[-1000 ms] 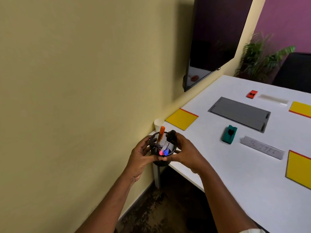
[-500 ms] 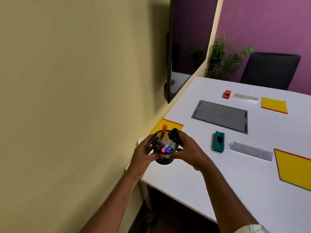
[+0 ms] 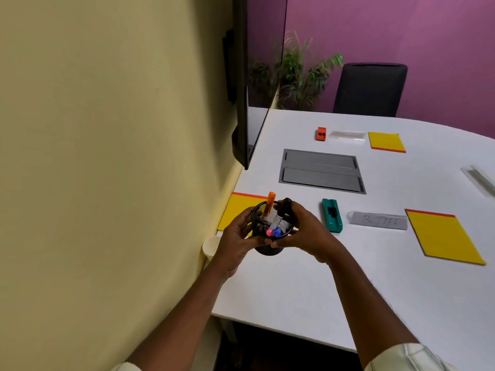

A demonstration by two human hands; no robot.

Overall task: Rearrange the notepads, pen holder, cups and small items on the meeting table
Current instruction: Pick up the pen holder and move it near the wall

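Both hands are wrapping round the black mesh pen holder (image 3: pixel 269 249), the left hand (image 3: pixel 235 242) cupping its left side and the right hand (image 3: pixel 305 231) curling over the rim and the right side, so each is grasping it and neither is free. The pen holder is hanging upright over the near-left part of the desk (image 3: pixel 294 290). It seems to be lifted clear of the surface, though the hands are hiding too much of its base to be sure. The two-sided grip is probably keeping it level, since an orange marker (image 3: pixel 270 203) and several other pens are standing loosely inside and would be spilling if it tipped. Just beyond it a yellow notepad (image 3: pixel 237 207) is lying along the wall-side edge, partly hidden behind the pen holder. A paper cup (image 3: pixel 210 246) is sitting at that same edge just beside the left hand, close enough to be getting knocked in a careless set-down. To the right a teal small item (image 3: pixel 332 215) is lying near the right hand, with a grey name plate (image 3: pixel 377 220) and a second yellow notepad (image 3: pixel 442 236) further along. A grey cable hatch (image 3: pixel 321 171) is taking up the middle of the desk. Beyond it a red small item (image 3: pixel 321 133), a clear strip (image 3: pixel 347 135) and a third yellow notepad (image 3: pixel 385 141) are lying in a row near a black chair (image 3: pixel 369 89). A dark wall screen (image 3: pixel 242 103) is overhanging the left edge, narrowing the room there.
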